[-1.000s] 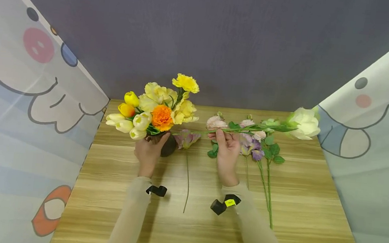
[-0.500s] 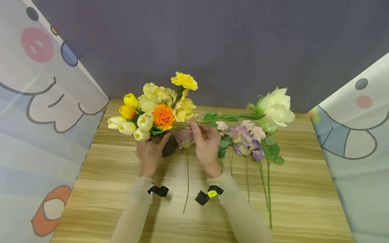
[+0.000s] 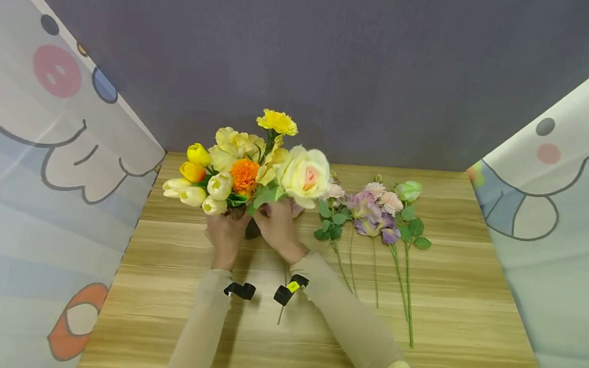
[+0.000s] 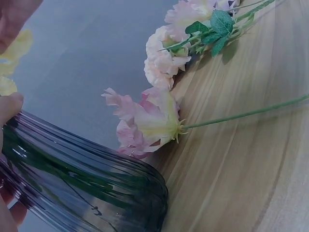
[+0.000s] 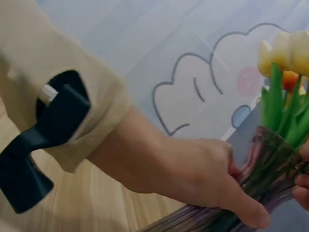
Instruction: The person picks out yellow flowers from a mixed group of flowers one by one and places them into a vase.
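My left hand [image 3: 225, 237] grips a ribbed, dark-tinted glass vase [image 4: 96, 179] around its neck; green stems show through the glass. The vase leans, its base towards the table. Out of its mouth stand white tulips [image 3: 192, 194], yellow tulips [image 3: 198, 154], an orange carnation [image 3: 245, 177], a yellow carnation [image 3: 277, 122] and pale yellow blooms [image 3: 237, 145]. At the vase's mouth my right hand [image 3: 281, 229] pinches the stem of a large cream rose [image 3: 304, 176], whose head now faces up beside the other flowers. Leaves and petals partly hide the right fingertips [image 5: 302, 181].
A pink-and-yellow flower [image 4: 157, 121] lies just right of the vase, stem towards me. Further right on the wooden table [image 3: 462, 315] lie pale pink blooms [image 3: 391, 203], purple irises [image 3: 370, 220] and a green-white bud [image 3: 408, 191]. A grey wall [image 3: 336, 65] stands behind.
My right hand has moved left to the vase with the cream rose, whose head swung from the far right to upright over the vase. The left hand stays on the vase.
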{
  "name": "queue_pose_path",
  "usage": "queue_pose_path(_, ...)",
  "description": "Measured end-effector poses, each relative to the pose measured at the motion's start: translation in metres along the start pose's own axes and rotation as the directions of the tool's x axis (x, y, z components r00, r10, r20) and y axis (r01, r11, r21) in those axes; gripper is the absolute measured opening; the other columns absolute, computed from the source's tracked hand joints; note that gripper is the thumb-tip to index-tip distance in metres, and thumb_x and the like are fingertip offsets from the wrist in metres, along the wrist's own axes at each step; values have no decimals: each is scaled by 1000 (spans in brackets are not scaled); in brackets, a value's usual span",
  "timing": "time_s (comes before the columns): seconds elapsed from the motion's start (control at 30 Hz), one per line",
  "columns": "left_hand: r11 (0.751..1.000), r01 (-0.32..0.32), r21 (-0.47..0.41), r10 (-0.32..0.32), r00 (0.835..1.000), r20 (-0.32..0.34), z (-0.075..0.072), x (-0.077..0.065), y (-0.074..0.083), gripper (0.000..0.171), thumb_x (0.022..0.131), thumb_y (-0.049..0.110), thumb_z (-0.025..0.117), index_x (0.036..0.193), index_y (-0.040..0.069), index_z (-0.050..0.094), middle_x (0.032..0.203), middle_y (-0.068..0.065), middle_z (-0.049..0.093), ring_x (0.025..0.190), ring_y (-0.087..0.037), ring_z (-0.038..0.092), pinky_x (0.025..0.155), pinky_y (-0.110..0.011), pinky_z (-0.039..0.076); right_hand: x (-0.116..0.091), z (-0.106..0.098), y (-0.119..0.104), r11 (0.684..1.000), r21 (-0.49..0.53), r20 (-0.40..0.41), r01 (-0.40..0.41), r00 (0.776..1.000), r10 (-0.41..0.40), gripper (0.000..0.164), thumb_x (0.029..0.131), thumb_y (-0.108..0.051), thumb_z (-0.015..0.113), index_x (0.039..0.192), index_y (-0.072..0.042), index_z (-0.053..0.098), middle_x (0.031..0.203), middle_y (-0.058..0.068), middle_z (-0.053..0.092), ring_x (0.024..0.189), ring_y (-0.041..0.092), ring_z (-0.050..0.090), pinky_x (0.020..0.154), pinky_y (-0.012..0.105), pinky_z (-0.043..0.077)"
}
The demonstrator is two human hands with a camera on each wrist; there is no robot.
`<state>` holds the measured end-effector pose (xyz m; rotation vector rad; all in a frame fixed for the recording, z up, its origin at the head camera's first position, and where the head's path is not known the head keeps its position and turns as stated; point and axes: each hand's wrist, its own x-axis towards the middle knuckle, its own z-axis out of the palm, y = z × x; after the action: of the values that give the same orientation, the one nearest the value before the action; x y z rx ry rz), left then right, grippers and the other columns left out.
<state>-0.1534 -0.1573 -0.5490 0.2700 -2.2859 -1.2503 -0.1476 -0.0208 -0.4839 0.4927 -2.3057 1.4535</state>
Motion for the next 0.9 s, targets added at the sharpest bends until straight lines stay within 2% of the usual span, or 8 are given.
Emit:
queue_pose_path(0.1,1000,-2,12,2,1000,7,1,0,0,60,80,23,88,130,6,61,111,-22,67,102,-41,64,80,-63,52,-4,2,0,998,7,38,-56,998,56,13,93,-7,67,82,-1,65,63,5,51,59,12,41,60,25,37)
queue_pose_path(0.2,1000,5,15,-5,1000,1,1,-1,1,63,80,26,89,132,7,61,114,-21,68,105,-41,65,82,-63,52,-8,-2,-3,987,43,66,-154,986,151,21,97,-20,67,83,-5,64,62,1,48,58,9,40,59,23,37)
queue_pose_path(0.33,1000,4,-6,-4,1000,-5,1,0,0,75,78,35,92,140,10,58,123,-19,66,112,-38,64,87,-61,53,-14,-9,-5,953,191,29,-236,972,234,27,98,-31,71,87,-6,66,64,-1,54,60,11,48,61,24,42)
queue_pose_path(0.43,1000,-6,-28,6,1000,0,0,0,-1,82,77,40,93,144,12,54,128,-16,65,116,-34,64,90,-58,54,-17,-15,-6,919,350,-42,-181,977,209,29,98,-28,73,107,0,70,90,7,72,80,14,64,78,27,55)
queue_pose_path(0.57,998,-26,-52,26,1000,-4,1,1,-1,86,77,44,92,146,13,52,134,-13,64,122,-30,62,95,-55,54,-15,-24,-7,879,476,-144,-36,982,118,40,99,-18,73,131,3,61,116,17,71,104,14,67,98,32,55)
queue_pose_path(0.73,999,-36,-34,36,999,-16,1,1,-1,89,76,49,91,147,14,50,136,-14,63,124,-31,61,96,-57,54,-6,-28,-5,891,428,-301,151,953,-17,23,92,8,71,114,9,64,92,22,66,84,7,61,79,25,52)
queue_pose_path(0.83,1000,-17,-13,17,1000,-21,2,1,-1,91,75,52,91,147,14,50,134,-15,64,121,-33,63,92,-61,54,0,-27,0,924,333,-321,186,944,-74,17,90,11,71,106,6,68,84,16,65,72,4,52,69,20,46)
queue_pose_path(0.9,1000,-8,-9,8,1000,-19,2,1,-1,92,74,52,91,148,15,49,135,-15,64,121,-34,63,91,-61,54,3,-25,3,939,289,-297,185,950,-96,10,91,10,71,99,4,69,78,13,63,64,7,48,63,23,43)
